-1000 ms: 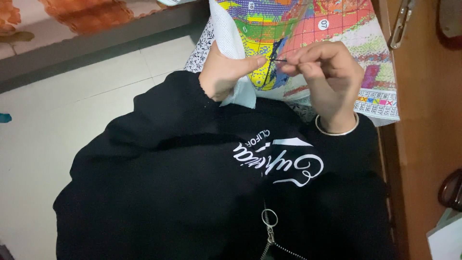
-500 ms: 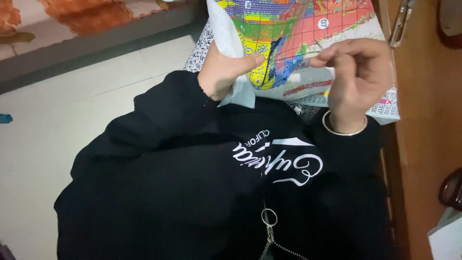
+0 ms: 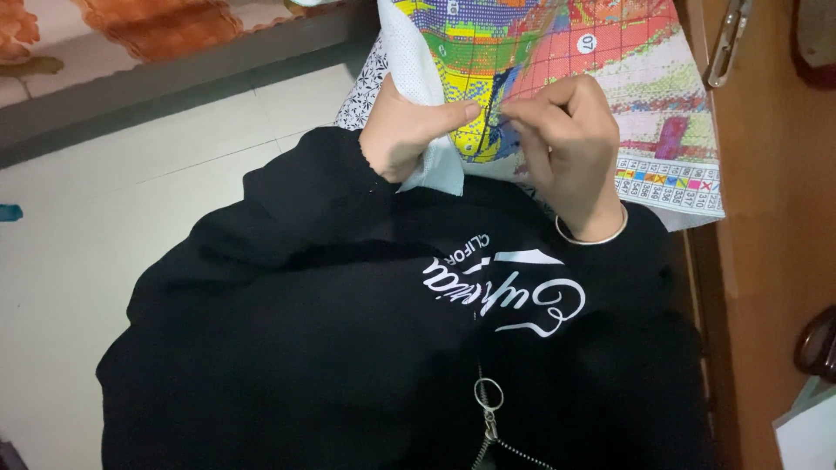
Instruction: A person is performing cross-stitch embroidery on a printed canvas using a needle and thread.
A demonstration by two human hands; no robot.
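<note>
colourful stitching cloth (white-edged) pinched by left hand, right hand.

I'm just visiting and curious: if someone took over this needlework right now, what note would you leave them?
Left hand: grips the folded white edge of the cross-stitch cloth, thumb on top.
Right hand: fingertips pinched at the cloth where a dark thread runs; the needle itself is too small to make out.
Cloth lies on the lap over a black sweatshirt.
Done: the yellow, green and red areas look stitched.
Left: the pale printed grid toward the right edge looks unstitched.
</note>
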